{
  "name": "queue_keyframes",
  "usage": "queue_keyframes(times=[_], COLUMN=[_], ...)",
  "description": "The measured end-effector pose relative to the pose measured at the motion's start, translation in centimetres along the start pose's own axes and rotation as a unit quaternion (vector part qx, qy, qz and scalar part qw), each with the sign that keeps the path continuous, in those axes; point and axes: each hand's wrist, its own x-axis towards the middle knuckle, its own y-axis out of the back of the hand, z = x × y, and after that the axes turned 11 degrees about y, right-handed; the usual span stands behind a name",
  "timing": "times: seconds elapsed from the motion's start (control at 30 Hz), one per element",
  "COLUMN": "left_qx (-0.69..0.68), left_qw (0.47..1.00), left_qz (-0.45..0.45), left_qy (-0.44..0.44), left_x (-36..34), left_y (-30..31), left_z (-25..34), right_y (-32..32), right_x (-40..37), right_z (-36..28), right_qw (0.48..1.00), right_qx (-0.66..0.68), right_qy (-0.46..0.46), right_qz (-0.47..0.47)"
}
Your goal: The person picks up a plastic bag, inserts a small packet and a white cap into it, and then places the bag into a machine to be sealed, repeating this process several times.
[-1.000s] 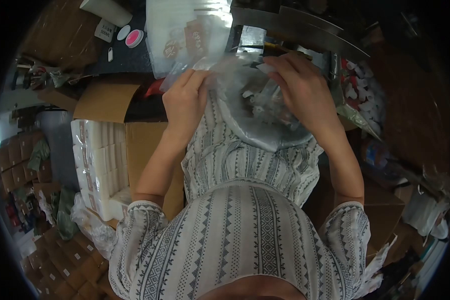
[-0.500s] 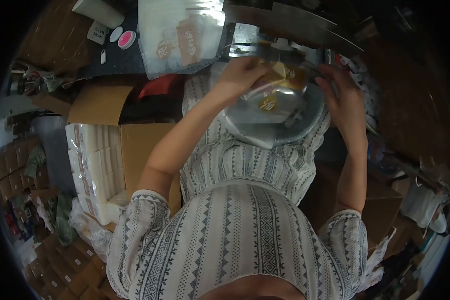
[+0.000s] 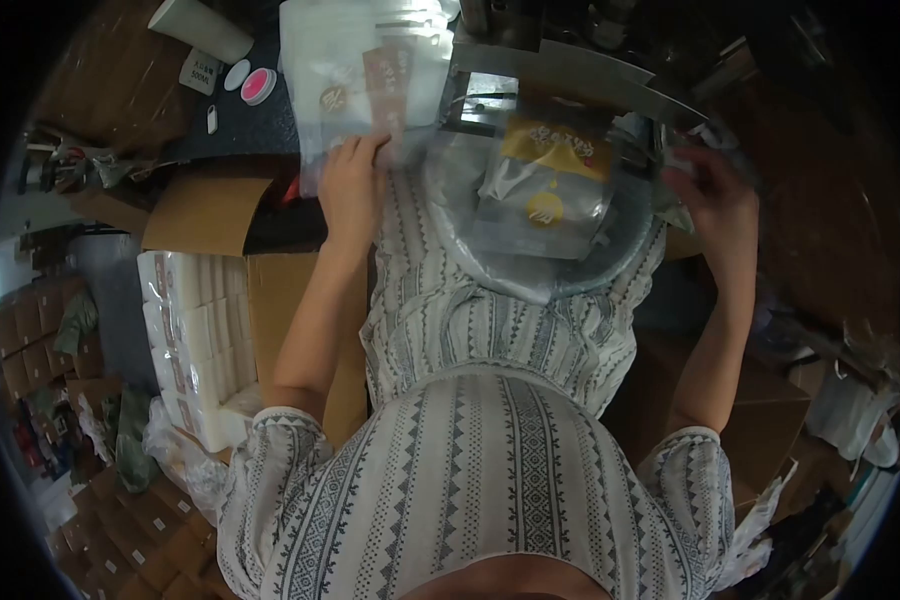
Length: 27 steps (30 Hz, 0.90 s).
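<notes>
My left hand (image 3: 352, 195) is closed at the lower edge of a stack of clear plastic bags (image 3: 320, 110) with brown print, its fingers bent over the film. A clear bag with a gold label (image 3: 550, 185) lies in front of the machine, over a round basin (image 3: 470, 255) on my lap that looks lined with plastic. To the right of the basin, my right hand (image 3: 718, 195) is raised beside the machine's right end. Its fingers are smeared by motion, and a bit of clear film shows below them.
A dark metal machine (image 3: 590, 70) spans the back. An open carton (image 3: 305, 320) stands at my left beside packed white bundles (image 3: 195, 340). A pink-filled jar (image 3: 258, 86), its lid (image 3: 236, 74) and a white cup (image 3: 200, 28) are at the back left.
My left hand has moved left from the gold-labelled bag to the bag stack, whose lower edge now hangs further down. My right hand has shifted slightly right. The gold-labelled bag now lies without a hand on it.
</notes>
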Motion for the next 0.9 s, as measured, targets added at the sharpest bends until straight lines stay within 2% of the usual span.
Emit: queue_keyframes(times=[0.03,0.07,0.13,0.17,0.23,0.3,0.33,0.37,0.4,0.43,0.47,0.5,0.53,0.6,0.63,0.67,0.7,0.73,0.77,0.83,0.9], left_qx=[0.001,-0.043,-0.088,-0.106,-0.12,-0.163,-0.165,-0.194,-0.221,-0.222,-0.301,-0.372,-0.374,-0.442,-0.443,-0.507,-0.566,-0.567,-0.568,-0.567,-0.451], left_qw=[1.0,0.999,0.995,0.993,0.991,0.985,0.985,0.975,0.958,0.958,0.908,0.833,0.833,0.75,0.749,0.698,0.641,0.641,0.634,0.627,0.77], left_qz=[-0.005,0.005,0.024,0.036,0.05,-0.016,-0.017,-0.099,-0.178,-0.178,-0.288,-0.39,-0.388,-0.44,-0.442,-0.444,-0.444,-0.444,-0.449,-0.455,-0.396], left_qy=[0.002,0.02,0.037,0.024,0.01,-0.048,-0.05,-0.041,-0.033,-0.034,0.047,0.126,0.124,0.219,0.218,0.243,0.266,0.267,0.272,0.279,0.218], left_x=[-0.7,-1.1,-1.3,-1.5,-1.9,-2.1,-2.1,-2.1,-1.9,-1.6,-1.0,-0.2,0.7,2.5,3.2,3.8,4.1,4.2,4.3,4.0,3.9], left_y=[0.8,1.6,3.1,3.8,4.6,4.8,4.4,3.8,3.3,2.8,2.4,1.9,1.4,0.1,-1.1,-2.7,-3.5,-3.7,-3.7,-3.0,-0.7], left_z=[0.4,1.0,2.6,3.8,5.4,6.4,6.8,7.1,7.6,8.2,9.1,9.9,10.6,11.8,11.8,11.6,11.6,11.6,11.6,11.4,9.9], right_y=[-0.4,-1.5,-3.6,-4.4,-6.0,-5.9,-5.7,-5.5,-5.2,-5.0,-4.9,-4.9,-4.6,-3.1,-2.3,-1.8,-1.3,-0.8,-0.8,-2.0,-3.1], right_x=[-0.1,0.0,0.9,1.2,1.6,1.7,1.7,1.6,1.5,1.4,1.2,1.2,1.2,0.6,0.3,0.1,0.0,-0.1,0.5,2.0,1.7], right_z=[-1.7,-3.3,-6.5,-7.2,-7.9,-8.0,-8.0,-7.7,-7.2,-6.7,-6.0,-5.1,-4.3,-3.6,-3.3,-3.0,-2.7,-2.2,-0.1,5.7,7.8], right_qw=[0.996,0.996,0.971,0.971,0.931,0.928,0.924,0.925,0.946,0.954,0.954,0.966,0.975,0.985,0.993,0.993,0.999,0.997,0.997,0.962,0.958], right_qx=[0.08,0.079,0.15,0.151,0.068,0.091,0.111,0.109,0.161,0.212,0.21,0.202,0.194,0.139,0.086,0.084,0.006,-0.071,-0.071,-0.247,-0.266], right_qy=[0.01,0.009,0.171,0.173,0.359,0.359,0.358,0.357,0.259,0.158,0.157,0.131,0.104,0.093,0.08,0.078,0.039,0.002,0.001,0.092,0.091], right_qz=[-0.036,-0.039,-0.071,-0.071,-0.016,-0.048,-0.079,-0.08,-0.114,-0.146,-0.145,-0.089,-0.033,-0.03,-0.028,-0.028,-0.033,-0.039,-0.04,0.072,0.048])
